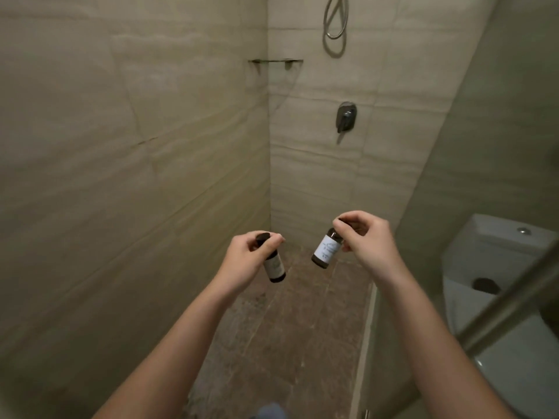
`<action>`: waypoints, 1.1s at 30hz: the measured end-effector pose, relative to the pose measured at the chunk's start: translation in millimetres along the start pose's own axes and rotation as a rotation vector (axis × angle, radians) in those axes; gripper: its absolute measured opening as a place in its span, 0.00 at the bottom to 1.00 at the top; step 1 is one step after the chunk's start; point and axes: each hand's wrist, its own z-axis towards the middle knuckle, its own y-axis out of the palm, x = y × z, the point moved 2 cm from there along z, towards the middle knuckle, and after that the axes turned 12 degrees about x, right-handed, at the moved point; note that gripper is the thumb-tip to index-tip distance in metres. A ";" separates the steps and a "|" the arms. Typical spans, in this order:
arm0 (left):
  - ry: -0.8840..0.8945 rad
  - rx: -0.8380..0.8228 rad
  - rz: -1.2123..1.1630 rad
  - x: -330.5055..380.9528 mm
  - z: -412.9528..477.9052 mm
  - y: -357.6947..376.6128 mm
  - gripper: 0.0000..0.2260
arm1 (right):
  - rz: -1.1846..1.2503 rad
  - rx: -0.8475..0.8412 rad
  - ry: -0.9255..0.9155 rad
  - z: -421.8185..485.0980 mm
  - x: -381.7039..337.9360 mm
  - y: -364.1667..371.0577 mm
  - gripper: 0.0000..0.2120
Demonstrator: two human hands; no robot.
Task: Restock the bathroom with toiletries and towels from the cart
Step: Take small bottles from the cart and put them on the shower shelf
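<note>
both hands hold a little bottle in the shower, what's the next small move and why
Probably raise the left bottle and right bottle toward the corner shelf; the left hand and right hand each pinch one by its cap, well below that shelf.

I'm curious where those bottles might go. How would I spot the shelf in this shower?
Find the corner where the two beige tiled walls meet. High up there, left of the looped shower hose and above the mixer handle, sits the shelf: the only thin flat ledge, bridging both walls.

small bottles: 2, below the corner shelf | hands: 2 | shower valve: 1 | toilet: 1
</note>
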 end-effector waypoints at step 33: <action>0.319 0.251 -0.090 -1.1 727.6 115.6 0.02 | 0.124 -0.084 -0.383 687.2 20.2 306.6 0.07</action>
